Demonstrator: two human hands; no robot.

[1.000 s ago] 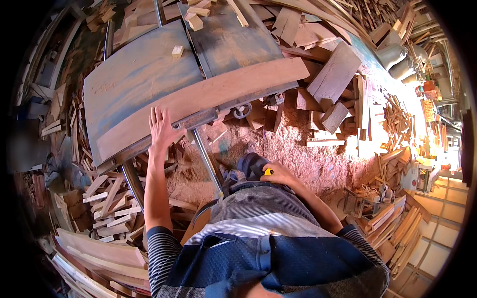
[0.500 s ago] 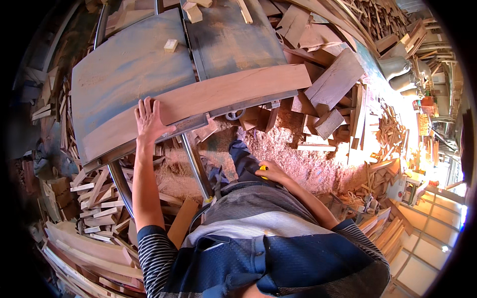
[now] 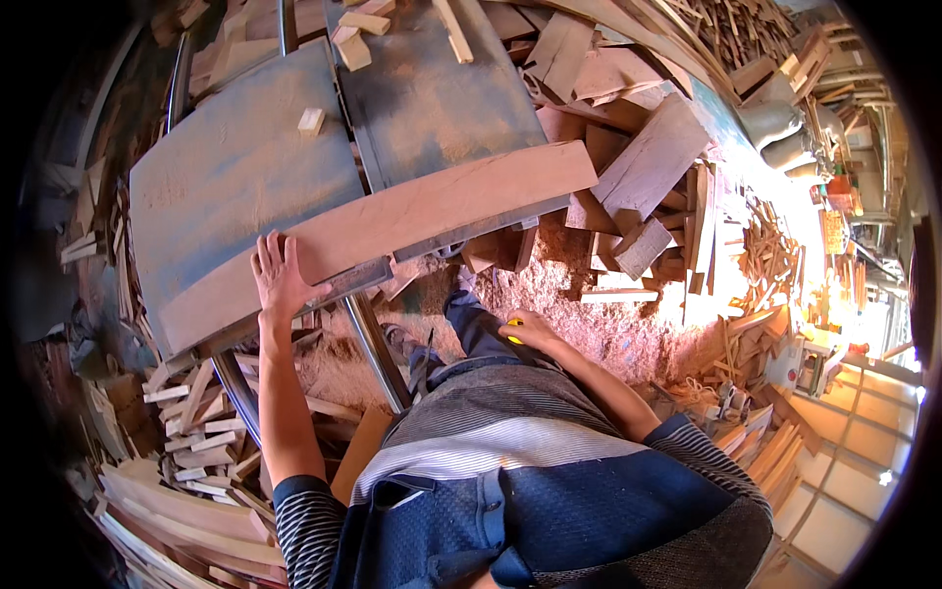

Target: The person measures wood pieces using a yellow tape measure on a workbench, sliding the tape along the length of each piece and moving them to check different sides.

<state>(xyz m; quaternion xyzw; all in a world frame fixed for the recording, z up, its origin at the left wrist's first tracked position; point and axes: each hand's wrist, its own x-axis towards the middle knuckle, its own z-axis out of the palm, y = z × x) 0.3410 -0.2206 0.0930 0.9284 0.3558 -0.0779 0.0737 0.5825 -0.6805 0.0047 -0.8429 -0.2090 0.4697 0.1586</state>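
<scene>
A long, smooth wooden board [image 3: 412, 218] lies along the near edge of a metal machine table [image 3: 235, 157]. My left hand [image 3: 282, 275] rests flat on the board's left part, fingers stretched out and the thumb apart, toward its near edge. Low beside my thigh, my right hand [image 3: 531, 329] is closed around a small yellow tool [image 3: 513, 332] that looks like a tape measure; the fingers cover most of it. A small wood block [image 3: 311, 121] sits on the table beyond the board.
Wood offcuts [image 3: 353, 44] lie at the table's far side. A slot splits the tabletop. Metal legs [image 3: 375, 348] stand below. Large planks [image 3: 653, 162] are heaped on the right, sawdust [image 3: 589, 339] covers the floor, and stacked strips [image 3: 211, 442] fill the lower left.
The view has shifted slightly, so the table and board appear a little further left. My left hand stays on the board, and my right hand keeps the yellow tool by my thigh.
</scene>
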